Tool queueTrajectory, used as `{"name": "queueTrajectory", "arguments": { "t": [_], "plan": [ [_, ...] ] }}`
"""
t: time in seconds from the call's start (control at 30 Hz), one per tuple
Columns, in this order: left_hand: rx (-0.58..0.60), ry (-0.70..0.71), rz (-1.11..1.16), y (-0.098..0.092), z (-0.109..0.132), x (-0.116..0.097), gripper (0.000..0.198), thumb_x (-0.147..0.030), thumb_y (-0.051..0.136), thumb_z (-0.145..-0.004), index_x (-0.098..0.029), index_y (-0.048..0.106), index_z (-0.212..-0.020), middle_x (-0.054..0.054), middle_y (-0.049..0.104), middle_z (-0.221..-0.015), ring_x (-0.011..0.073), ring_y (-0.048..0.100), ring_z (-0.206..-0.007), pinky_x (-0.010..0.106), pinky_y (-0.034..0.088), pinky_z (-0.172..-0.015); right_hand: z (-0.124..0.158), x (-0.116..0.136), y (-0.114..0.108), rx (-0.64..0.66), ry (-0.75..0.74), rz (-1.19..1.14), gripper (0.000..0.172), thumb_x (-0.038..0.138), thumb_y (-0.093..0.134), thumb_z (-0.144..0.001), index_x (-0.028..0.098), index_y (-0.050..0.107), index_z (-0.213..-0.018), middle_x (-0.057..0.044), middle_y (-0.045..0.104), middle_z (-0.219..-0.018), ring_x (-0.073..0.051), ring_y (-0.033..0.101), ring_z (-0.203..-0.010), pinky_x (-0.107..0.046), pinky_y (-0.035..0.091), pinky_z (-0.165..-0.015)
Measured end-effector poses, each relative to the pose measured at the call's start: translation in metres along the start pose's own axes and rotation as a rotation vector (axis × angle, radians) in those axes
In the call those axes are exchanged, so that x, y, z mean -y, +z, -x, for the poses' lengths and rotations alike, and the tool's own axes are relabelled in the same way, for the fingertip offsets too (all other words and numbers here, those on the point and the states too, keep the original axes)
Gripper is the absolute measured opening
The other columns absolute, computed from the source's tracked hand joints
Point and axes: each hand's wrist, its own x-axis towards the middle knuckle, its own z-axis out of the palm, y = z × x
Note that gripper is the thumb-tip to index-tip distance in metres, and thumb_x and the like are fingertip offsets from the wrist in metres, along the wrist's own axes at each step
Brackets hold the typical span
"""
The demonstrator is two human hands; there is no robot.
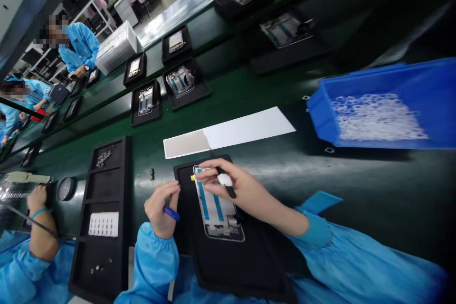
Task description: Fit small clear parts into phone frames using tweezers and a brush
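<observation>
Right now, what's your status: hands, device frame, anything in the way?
Left hand holding blue object. Right hand holding dark tool. Device frame lying on black tray, far end partly covered by right hand.

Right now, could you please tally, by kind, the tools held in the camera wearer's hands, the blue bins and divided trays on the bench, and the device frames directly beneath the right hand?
Held tools: 2 (blue-ended tool, left hand; dark tool, right hand)
Blue bin: 1
Divided tray: 1
Device frame: 1
Total: 5
</observation>
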Motion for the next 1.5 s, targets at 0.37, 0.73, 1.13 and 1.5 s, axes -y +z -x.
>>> {"name": "queueTrajectory", "arguments": {
  "t": [0.37,0.73,1.13,1.5],
  "plan": [
    [0.046,0.341,-0.039,0.022,0.006,0.003,0.02,-0.008,0.064,-0.086,-0.021,0.069,-0.101,0.002,0.067,-0.082,0.0108,0.066,-0.069,0.019,0.052,-0.062,0.004,0.005,0.003,0.089,0.139,-0.21,0.031,0.03,0.065,-0.083,0.024,0.054,-0.111,-0.003,0.073,-0.096,-0.019,0.071,-0.094,-0.037,0.057,-0.089],
    [-0.174,0.144,0.202,0.018,-0.011,-0.018,0.046,-0.044,0.041,-0.1,-0.019,0.067,-0.072,0.001,0.06,-0.069,0.0121,0.058,-0.061,0.025,0.047,-0.056,0.003,-0.002,0.004,-0.017,0.003,-0.085,0.026,0.029,0.063,-0.084,0.023,0.054,-0.108,-0.004,0.072,-0.09,-0.02,0.071,-0.087,-0.037,0.059,-0.082],
    [-0.152,-0.117,0.394,0.028,-0.01,-0.03,0.065,-0.055,0.026,-0.1,-0.018,0.055,-0.055,0.002,0.057,-0.058,0.0128,0.052,-0.054,0.027,0.041,-0.052,0.007,-0.01,0.01,-0.098,-0.13,0.085,0.022,0.025,0.064,-0.085,0.023,0.06,-0.106,-0.005,0.074,-0.09,-0.02,0.072,-0.084,-0.035,0.06,-0.077],
    [0.048,-0.276,0.487,0.016,-0.014,-0.033,0.041,-0.037,0.043,-0.1,-0.018,0.051,-0.064,0.002,0.06,-0.072,0.0128,0.06,-0.062,0.026,0.051,-0.059,0.009,-0.013,0.011,-0.157,-0.176,0.061,0.027,0.021,0.065,-0.083,0.023,0.058,-0.11,-0.004,0.072,-0.092,-0.019,0.072,-0.083,-0.033,0.06,-0.077]
  ]
}}
